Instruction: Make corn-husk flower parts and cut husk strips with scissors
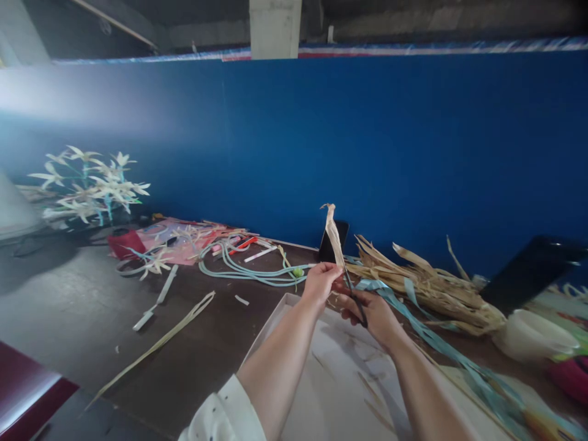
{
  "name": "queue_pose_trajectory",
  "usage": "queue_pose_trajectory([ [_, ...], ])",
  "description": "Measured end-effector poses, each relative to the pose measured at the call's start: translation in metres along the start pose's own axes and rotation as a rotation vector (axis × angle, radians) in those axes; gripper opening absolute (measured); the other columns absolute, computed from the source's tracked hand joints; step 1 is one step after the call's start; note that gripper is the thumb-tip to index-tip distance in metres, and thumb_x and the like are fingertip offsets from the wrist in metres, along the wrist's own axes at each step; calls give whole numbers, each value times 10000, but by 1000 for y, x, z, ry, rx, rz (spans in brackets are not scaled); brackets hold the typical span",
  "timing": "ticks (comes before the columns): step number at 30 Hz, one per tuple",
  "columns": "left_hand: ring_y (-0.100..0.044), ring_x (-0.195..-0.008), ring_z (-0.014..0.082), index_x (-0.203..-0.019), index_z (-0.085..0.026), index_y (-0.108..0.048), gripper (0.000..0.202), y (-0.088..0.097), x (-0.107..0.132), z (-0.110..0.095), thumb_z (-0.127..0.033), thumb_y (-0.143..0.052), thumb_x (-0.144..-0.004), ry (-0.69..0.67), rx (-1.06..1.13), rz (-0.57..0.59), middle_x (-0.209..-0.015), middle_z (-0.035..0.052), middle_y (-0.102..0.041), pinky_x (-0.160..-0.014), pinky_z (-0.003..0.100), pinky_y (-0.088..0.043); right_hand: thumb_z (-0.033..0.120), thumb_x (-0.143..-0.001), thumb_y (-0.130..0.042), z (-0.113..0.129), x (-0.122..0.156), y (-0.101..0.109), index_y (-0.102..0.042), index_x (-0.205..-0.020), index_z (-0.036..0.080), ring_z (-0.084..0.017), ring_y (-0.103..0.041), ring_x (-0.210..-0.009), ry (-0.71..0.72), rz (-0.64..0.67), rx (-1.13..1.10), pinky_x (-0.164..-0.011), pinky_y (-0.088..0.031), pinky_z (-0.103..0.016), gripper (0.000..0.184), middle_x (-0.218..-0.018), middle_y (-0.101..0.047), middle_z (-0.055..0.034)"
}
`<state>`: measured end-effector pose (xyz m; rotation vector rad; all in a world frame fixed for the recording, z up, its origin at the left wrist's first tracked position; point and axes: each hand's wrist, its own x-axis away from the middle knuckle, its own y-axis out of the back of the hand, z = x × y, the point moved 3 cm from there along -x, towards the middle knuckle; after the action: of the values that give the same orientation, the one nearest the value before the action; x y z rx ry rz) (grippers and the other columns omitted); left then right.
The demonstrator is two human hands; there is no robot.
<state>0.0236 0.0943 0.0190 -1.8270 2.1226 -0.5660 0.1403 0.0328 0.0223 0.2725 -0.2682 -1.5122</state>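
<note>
My left hand pinches the lower end of a dried straw leaf strip that stands upright in front of the blue wall. My right hand is closed round a pair of dark scissors, whose blades meet the strip just beside my left fingers. Both hands hover over a white board lying on the dark brown table.
A pile of dried leaves and pale blue ribbons lies to the right. Blue cords, loose strips and a pink sheet lie left. Straw flowers stand far left. A black phone leans on the blue wall. White bowl at right.
</note>
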Motion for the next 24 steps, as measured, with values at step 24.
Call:
queue_pose_trajectory([
  [24, -494, -470, 48, -683, -118, -603, 209, -1, 1, -2, -297, -711, -665, 2, -63, -7, -584, -2, -564, -462, 161, -398, 432, -727, -658, 1, -2, 2, -684, -1010, 141, -109, -443, -465, 48, -5, 10, -463, -333, -227, 406, -543, -591, 2],
])
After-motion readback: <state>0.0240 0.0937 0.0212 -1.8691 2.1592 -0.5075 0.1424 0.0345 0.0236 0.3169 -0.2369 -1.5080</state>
